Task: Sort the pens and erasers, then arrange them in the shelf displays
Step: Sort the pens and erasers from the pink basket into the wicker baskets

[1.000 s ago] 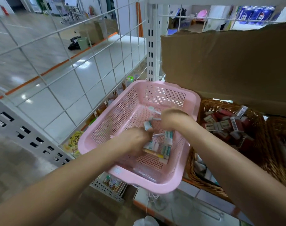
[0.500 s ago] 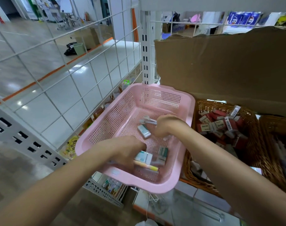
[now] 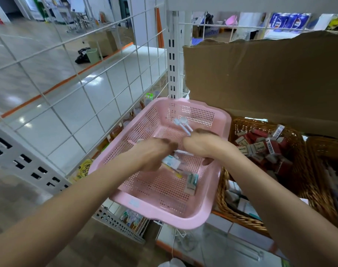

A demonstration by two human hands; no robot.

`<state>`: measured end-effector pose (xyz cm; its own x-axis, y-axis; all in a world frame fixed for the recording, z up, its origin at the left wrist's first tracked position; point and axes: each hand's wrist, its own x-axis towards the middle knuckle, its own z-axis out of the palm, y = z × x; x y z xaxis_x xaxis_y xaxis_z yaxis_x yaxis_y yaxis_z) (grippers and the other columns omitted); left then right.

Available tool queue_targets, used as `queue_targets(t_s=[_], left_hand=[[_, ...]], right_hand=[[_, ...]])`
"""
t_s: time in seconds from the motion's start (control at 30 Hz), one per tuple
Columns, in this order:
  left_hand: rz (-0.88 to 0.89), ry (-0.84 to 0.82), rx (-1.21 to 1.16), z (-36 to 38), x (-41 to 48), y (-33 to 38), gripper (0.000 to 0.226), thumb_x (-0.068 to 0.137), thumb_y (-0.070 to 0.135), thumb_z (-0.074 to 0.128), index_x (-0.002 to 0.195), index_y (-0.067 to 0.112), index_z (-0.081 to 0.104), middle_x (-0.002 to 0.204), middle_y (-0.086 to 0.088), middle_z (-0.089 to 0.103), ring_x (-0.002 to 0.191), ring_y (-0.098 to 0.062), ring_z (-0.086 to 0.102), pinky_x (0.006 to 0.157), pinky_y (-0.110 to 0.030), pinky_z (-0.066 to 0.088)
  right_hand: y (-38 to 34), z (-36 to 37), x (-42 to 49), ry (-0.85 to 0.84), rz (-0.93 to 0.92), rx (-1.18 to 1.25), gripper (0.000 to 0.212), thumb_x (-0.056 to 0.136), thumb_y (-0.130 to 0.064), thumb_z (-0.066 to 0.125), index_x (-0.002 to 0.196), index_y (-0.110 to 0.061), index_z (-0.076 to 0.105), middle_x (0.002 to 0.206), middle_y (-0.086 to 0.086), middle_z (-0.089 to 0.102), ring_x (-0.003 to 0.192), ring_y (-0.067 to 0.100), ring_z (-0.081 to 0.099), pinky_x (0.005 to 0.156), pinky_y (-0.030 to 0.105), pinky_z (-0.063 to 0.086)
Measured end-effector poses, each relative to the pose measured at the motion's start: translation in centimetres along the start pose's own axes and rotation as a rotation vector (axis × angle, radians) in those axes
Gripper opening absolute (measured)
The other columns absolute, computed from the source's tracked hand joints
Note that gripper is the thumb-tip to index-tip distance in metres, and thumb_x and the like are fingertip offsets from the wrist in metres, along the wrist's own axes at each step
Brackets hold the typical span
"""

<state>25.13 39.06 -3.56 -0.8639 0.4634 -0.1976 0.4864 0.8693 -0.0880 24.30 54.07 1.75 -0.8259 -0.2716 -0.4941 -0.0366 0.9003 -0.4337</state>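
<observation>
Both hands have drawn together at the middle of the pink basket [image 3: 164,214]. The left hand [image 3: 154,154] has come up from the near rim, and the right hand [image 3: 201,145] now grips the pale blue pens [image 3: 182,125], whose ends poke out toward 11 o'clock. The left fingers curl down over a boxed eraser [image 3: 170,162] and a yellow pen [image 3: 176,173], but whether they grip is blurred (I cannot tell). Another eraser [image 3: 191,183] lies loose at 5 o'clock on the basket floor. At 3 o'clock stands the wicker basket [image 3: 241,217] of red-wrapped erasers [image 3: 260,146]. To sort cleanly, gather every pen into the right hand, ends aligned, and leave the erasers to the left, lifting only once each grip is firm.
</observation>
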Motion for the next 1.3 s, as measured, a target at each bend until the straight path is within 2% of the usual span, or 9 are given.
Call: queue_targets(t_s=[0.13, 0.27, 0.47, 0.53, 0.63, 0.73, 0.83, 1.1, 1.3], left_hand=[[0.008, -0.13, 0.059, 0.4, 2.1, 0.2, 0.058, 0.088, 0.008, 0.055, 0.138, 0.025, 0.032, 0.117, -0.008, 0.058, 0.101, -0.026, 0.061, 0.072, -0.032, 0.05], [-0.111, -0.105, 0.061, 0.8, 2.6, -0.5, 0.044, 0.083, 0.025, 0.062, 0.124, 0.023, 0.045, 0.098, -0.006, 0.061, 0.087, -0.024, 0.063, 0.064, -0.032, 0.049], [-0.414, 0.101, -0.249, -0.7, 1.0, -1.7, 0.023, 0.075, 0.025, 0.067, 0.081, 0.015, 0.048, 0.062, 0.003, 0.046, 0.053, -0.009, 0.044, 0.044, -0.024, 0.032], [-0.502, 0.163, -0.488, -1.9, 0.7, -2.3, 0.019, 0.076, 0.019, 0.068, 0.075, 0.014, 0.05, 0.063, 0.0, 0.052, 0.054, -0.009, 0.05, 0.045, -0.021, 0.036], [-0.633, 0.245, -1.286, -3.4, 0.2, -3.1, 0.01, 0.075, 0.004, 0.065, 0.073, 0.007, 0.056, 0.066, -0.009, 0.059, 0.052, -0.015, 0.058, 0.047, -0.023, 0.045], [-0.585, 0.27, -1.766, -3.5, -1.0, -2.6, 0.015, 0.081, -0.002, 0.058, 0.07, 0.006, 0.053, 0.055, -0.007, 0.055, 0.045, -0.014, 0.056, 0.045, -0.02, 0.046], [-0.558, 0.289, -1.779, -2.7, -1.6, -1.6, 0.019, 0.082, -0.004, 0.058, 0.068, 0.007, 0.055, 0.05, -0.004, 0.056, 0.048, -0.014, 0.059, 0.042, -0.018, 0.044], [-0.645, 0.285, -1.582, -2.1, -0.5, -2.0, 0.015, 0.064, 0.011, 0.073, 0.076, 0.01, 0.064, 0.075, -0.016, 0.057, 0.07, -0.028, 0.056, 0.066, -0.041, 0.049], [-0.65, 0.315, -1.578, -2.8, 1.0, -1.9, 0.012, 0.075, 0.001, 0.068, 0.079, 0.011, 0.062, 0.066, -0.008, 0.059, 0.058, -0.021, 0.058, 0.054, -0.026, 0.05]], right_hand=[[0.0, 0.0, -1.0, -0.001, -0.025, 0.0, 0.032, 0.099, -0.013, 0.031, 0.12, 0.003, 0.049, 0.087, 0.018, 0.052, 0.079, 0.038, 0.065, 0.074, 0.043, 0.056], [0.4, 0.1, -0.5, 0.01, -0.028, -0.031, 0.034, 0.098, -0.013, 0.029, 0.121, 0.001, 0.049, 0.086, 0.015, 0.052, 0.067, 0.026, 0.056, 0.062, 0.036, 0.054], [0.3, 1.0, -0.1, 0.0, -0.128, -0.218, 0.025, 0.097, -0.012, 0.033, 0.082, -0.006, 0.053, 0.074, 0.005, 0.047, 0.058, 0.014, 0.046, 0.042, 0.021, 0.039], [0.5, 1.7, 0.2, -0.025, -0.092, -0.327, 0.02, 0.095, -0.016, 0.038, 0.08, -0.01, 0.05, 0.081, 0.008, 0.052, 0.063, 0.015, 0.051, 0.044, 0.023, 0.037], [0.5, 3.0, -0.4, -0.085, -0.07, -0.469, 0.012, 0.093, -0.014, 0.042, 0.091, -0.009, 0.053, 0.077, 0.003, 0.05, 0.064, 0.014, 0.049, 0.049, 0.023, 0.038], [0.4, 5.1, -1.1, -0.088, -0.124, -0.548, 0.025, 0.097, -0.015, 0.039, 0.113, -0.009, 0.057, 0.101, 0.006, 0.057, 0.086, 0.022, 0.053, 0.07, 0.03, 0.043], [0.5, 6.6, -1.5, -0.137, -0.107, -0.522, 0.028, 0.097, -0.013, 0.04, 0.12, -0.005, 0.052, 0.12, 0.013, 0.055, 0.106, 0.029, 0.056, 0.075, 0.031, 0.043], [0.5, 7.1, -0.8, -0.068, -0.151, -0.55, 0.031, 0.095, -0.01, 0.038, 0.124, -0.001, 0.043, 0.117, 0.016, 0.053, 0.103, 0.033, 0.056, 0.08, 0.035, 0.045], [1.0, 6.5, 2.5, -0.059, 0.002, -0.491, 0.041, 0.088, -0.009, 0.045, 0.128, -0.003, 0.034, 0.125, 0.018, 0.041, 0.112, 0.041, 0.046, 0.087, 0.047, 0.047]])
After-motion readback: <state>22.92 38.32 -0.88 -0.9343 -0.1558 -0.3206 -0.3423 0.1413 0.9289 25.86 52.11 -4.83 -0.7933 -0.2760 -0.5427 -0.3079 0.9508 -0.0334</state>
